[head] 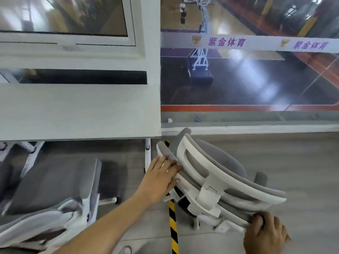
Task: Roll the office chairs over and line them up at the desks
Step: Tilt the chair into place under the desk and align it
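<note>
A white-framed office chair with grey mesh point(211, 173) stands to the right of the desk's corner, its back turned to me and angled. My left hand point(161, 178) lies on the left end of the chair's back, fingers wrapped over its edge. My right hand point(264, 231) grips the back's right end from below. The pale grey desk point(77, 110) fills the left half of the view. A second, matching chair point(53, 191) sits pushed in under the desk at the lower left.
A white desk leg point(147, 153) stands just left of the held chair. Black-and-yellow hazard tape point(173, 222) runs along the floor under it. Beyond is a glass wall point(238, 79) with a low sill, overlooking a sports court. Grey floor extends to the right.
</note>
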The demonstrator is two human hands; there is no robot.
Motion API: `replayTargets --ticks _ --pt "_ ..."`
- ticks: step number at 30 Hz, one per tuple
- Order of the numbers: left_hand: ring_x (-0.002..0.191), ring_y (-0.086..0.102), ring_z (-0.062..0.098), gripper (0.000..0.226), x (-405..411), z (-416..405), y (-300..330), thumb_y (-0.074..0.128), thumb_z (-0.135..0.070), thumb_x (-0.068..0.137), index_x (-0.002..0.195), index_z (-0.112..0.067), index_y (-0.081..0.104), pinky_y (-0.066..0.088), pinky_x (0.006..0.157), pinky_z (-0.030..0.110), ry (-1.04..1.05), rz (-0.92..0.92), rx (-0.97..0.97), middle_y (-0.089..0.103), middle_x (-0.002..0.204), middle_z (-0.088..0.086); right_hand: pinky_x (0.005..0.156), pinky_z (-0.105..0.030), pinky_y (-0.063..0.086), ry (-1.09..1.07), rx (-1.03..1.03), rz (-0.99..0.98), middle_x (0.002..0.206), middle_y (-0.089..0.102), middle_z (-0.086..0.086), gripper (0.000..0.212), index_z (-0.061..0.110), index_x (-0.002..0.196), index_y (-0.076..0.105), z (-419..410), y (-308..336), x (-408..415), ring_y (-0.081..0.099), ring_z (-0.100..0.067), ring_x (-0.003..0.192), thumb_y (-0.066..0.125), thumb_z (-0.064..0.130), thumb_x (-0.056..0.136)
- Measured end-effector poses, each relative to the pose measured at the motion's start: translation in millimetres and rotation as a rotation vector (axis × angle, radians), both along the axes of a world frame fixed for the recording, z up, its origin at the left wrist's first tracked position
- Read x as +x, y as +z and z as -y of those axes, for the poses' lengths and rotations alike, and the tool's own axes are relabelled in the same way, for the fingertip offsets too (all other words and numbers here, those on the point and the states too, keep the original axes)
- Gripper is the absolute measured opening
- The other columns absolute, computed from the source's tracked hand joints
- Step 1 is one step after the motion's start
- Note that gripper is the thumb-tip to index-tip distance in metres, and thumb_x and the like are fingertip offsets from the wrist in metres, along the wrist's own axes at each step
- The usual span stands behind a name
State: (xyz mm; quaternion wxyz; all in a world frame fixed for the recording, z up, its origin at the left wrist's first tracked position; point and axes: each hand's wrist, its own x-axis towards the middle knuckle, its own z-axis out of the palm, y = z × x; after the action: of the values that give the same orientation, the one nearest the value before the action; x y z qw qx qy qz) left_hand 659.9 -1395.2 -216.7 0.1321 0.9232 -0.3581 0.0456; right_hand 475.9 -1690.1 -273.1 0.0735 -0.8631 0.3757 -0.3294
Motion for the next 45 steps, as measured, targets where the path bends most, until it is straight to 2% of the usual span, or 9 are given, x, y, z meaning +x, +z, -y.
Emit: replayTargets --ticks 4,11,18,24,30,36,39,42,45 --pt "0.131 0.043 0.022 0.04 -44.6 -37.4 1.4 0.05 -0.055 0.094 0.126 -0.033 0.057 0.019 0.119 0.047 -0.051 -0.057 -0.057 0.056 0.12 -0.003 0.069 -0.045 0.041 0.082 -0.051 -0.001 0.068 0.055 -0.021 0.025 0.006 0.072 0.065 -18.7 8.5 -40.4 0.051 -0.041 0.068 0.046 0.017 0.084" --pt "0.11 0.043 0.021 0.04 -113.7 -119.2 4.6 0.053 -0.059 0.089 0.12 -0.034 0.06 0.041 0.105 0.036 -0.046 -0.102 -0.128 0.05 0.106 -0.004 0.067 -0.048 0.042 0.173 -0.053 0.056 0.066 0.055 -0.02 0.029 0.005 0.068 0.066 -87.3 14.5 -87.6 0.054 -0.044 0.064 0.042 0.017 0.079" --pt "0.105 0.043 0.016 0.036 -177.8 -227.3 -6.3 0.057 -0.064 0.085 0.112 -0.04 0.062 0.036 0.107 0.034 0.087 -0.058 -0.156 0.051 0.101 -0.009 0.07 -0.044 0.037 0.337 0.004 -0.016 0.07 0.056 -0.014 0.027 0.006 0.07 0.064 -170.1 16.5 -119.6 0.051 -0.041 0.069 0.039 0.015 0.08" --pt "0.112 0.052 0.022 0.038 -222.6 -288.9 -6.4 0.057 -0.068 0.084 0.113 -0.043 0.057 0.041 0.108 0.048 0.264 -0.135 -0.087 0.053 0.105 -0.01 0.074 -0.046 0.04 0.498 0.064 -0.079 0.075 0.056 -0.012 0.028 0.007 0.072 0.063 -216.5 23.0 -113.9 0.052 -0.039 0.074 0.038 0.016 0.082" --pt "0.121 0.038 0.02 0.042 -233.7 -286.5 8.6 0.045 -0.07 0.087 0.121 -0.045 0.051 0.027 0.114 0.041 0.365 -0.209 -0.039 0.046 0.115 -0.01 0.082 -0.053 0.042 0.542 0.097 -0.028 0.076 0.058 -0.015 0.032 0.003 0.075 0.065 -217.0 27.3 -78.0 0.053 -0.041 0.081 0.037 0.017 0.084" --pt "0.113 0.041 0.019 0.04 -224.2 -286.9 11.3 0.048 -0.066 0.089 0.119 -0.04 0.053 0.034 0.107 0.037 0.384 -0.187 -0.064 0.047 0.112 -0.01 0.084 -0.054 0.043 0.491 0.073 0.053 0.079 0.058 -0.021 0.035 0.0 0.08 0.066 -222.1 22.3 -57.9 0.051 -0.041 0.08 0.035 0.015 0.088" --pt "0.117 0.044 0.017 0.035 -220.2 -298.0 16.3 0.047 -0.054 0.094 0.124 -0.036 0.053 0.034 0.108 0.033 0.363 -0.173 -0.128 0.049 0.125 -0.008 0.086 -0.055 0.046 0.426 0.091 0.093 0.093 0.063 -0.023 0.038 0.002 0.093 0.066 -228.5 19.8 -69.4 0.054 -0.042 0.085 0.034 0.022 0.096" --pt "0.126 0.043 0.017 0.042 -211.2 -333.9 17.1 0.039 -0.047 0.096 0.134 -0.033 0.047 0.035 0.109 0.034 0.46 -0.112 -0.099 0.046 0.14 -0.005 0.076 -0.057 0.047 0.399 0.305 0.3 0.083 0.059 -0.025 0.032 0.002 0.092 0.059 -278.8 58.3 -92.5 0.053 -0.04 0.073 0.036 0.023 0.095" --pt "0.126 0.048 0.023 0.047 -184.5 -387.3 17.6 0.042 -0.043 0.095 0.138 -0.025 0.048 0.04 0.106 0.04 0.594 -0.012 0.03 0.05 0.14 0.001 0.07 -0.047 0.043 0.598 0.298 0.376 0.069 0.054 -0.012 0.036 0.008 0.08 0.062 -324.3 125.3 -91.7 0.048 -0.029 0.061 0.038 0.029 0.097"
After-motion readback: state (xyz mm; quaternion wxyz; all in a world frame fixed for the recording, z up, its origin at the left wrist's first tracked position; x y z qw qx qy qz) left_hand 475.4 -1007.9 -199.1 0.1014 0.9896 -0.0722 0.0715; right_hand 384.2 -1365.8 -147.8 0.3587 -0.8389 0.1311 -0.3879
